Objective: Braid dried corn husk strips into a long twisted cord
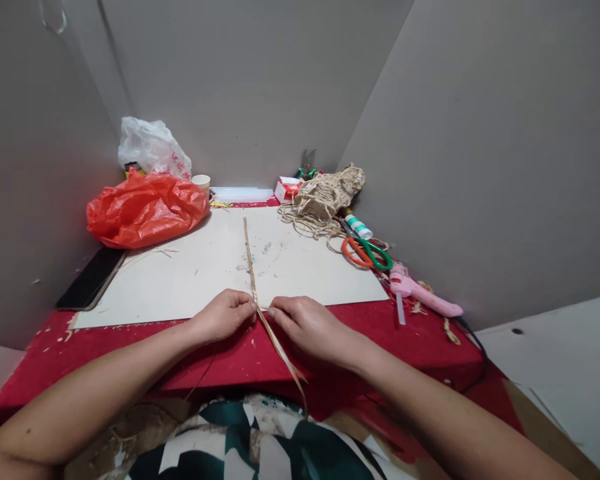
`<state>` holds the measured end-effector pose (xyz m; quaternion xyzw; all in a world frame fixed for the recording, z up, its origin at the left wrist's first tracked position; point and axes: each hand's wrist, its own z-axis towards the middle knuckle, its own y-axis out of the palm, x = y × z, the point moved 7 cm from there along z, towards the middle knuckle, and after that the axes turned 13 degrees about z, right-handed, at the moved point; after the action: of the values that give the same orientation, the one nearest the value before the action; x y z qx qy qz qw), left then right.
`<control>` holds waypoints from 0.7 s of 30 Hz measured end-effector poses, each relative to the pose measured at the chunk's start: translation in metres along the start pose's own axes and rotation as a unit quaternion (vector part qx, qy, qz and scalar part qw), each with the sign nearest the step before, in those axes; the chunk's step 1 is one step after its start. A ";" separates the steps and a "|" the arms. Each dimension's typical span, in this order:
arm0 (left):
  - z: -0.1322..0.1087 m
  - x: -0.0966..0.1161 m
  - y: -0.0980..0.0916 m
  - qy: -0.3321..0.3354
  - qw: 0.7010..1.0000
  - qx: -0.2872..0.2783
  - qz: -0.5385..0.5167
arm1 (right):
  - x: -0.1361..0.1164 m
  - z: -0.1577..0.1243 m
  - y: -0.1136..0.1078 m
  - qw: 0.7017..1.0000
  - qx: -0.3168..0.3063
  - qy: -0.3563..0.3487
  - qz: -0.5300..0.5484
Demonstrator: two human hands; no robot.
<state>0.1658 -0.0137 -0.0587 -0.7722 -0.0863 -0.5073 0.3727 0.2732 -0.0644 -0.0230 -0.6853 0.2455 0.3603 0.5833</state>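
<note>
At the far left edge of the red cloth [220, 357], a dark flat slab [87, 280], perhaps a phone, lies just beside the white board [180, 273]; its face shows nothing. Behind it bulges a crumpled red plastic bag [147, 208], its contents hidden. A white plastic bag [153, 148] stands against the wall, equally opaque. Near them sits 1 small paper cup [201, 181]; its inside cannot be seen from this angle.

The left hand [225, 315] is curled nearly closed, thumb and fingertips pinching a braided strip [250, 260] of pale, dry fibre. That strip runs straight up the middle of the board, thin and plaited. Below the pinch its loose flat ends trail over the table edge toward the patterned fabric [260, 447] in the lap. The right hand [307, 325] meets the left at the same spot, fingers bent and closed on the loose strands; which strand each finger has is too small to tell. Both forearms are cut off by the lower frame edge.

Further right, a heap of coarse twine [330, 190] fills the back corner, with a red-and-white box [285, 190] just beside it and green-handled pliers [306, 167] half hidden behind. Then come a glue tube [359, 227], scissors [367, 253] with 1 orange and 1 green loop, and a pink glue gun [423, 293] whose cord drops out of sight.
</note>
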 end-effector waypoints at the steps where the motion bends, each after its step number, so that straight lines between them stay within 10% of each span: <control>1: 0.000 0.000 0.000 0.001 1.000 0.004 -0.006 | -0.001 -0.001 0.001 0.999 -0.004 0.002 0.034; 6: -0.002 0.006 0.005 0.016 0.995 -0.004 -0.096 | -0.006 -0.005 0.030 0.987 -0.019 0.015 0.162; 12: -0.008 0.006 0.006 -0.033 0.984 -0.003 -0.172 | -0.015 -0.018 0.043 1.000 0.008 -0.003 -0.014; 15: -0.009 0.006 0.003 -0.023 0.982 0.000 -0.188 | -0.020 -0.027 0.032 0.999 -0.043 -0.013 0.027; 21: -0.009 0.009 0.001 -0.018 0.980 -0.033 -0.197 | -0.006 -0.011 -0.019 0.967 0.140 -0.009 0.214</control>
<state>0.1641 -0.0229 -0.0498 -0.7610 -0.2265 -0.5595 0.2378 0.2856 -0.0717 -0.0056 -0.5247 0.4295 0.4449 0.5851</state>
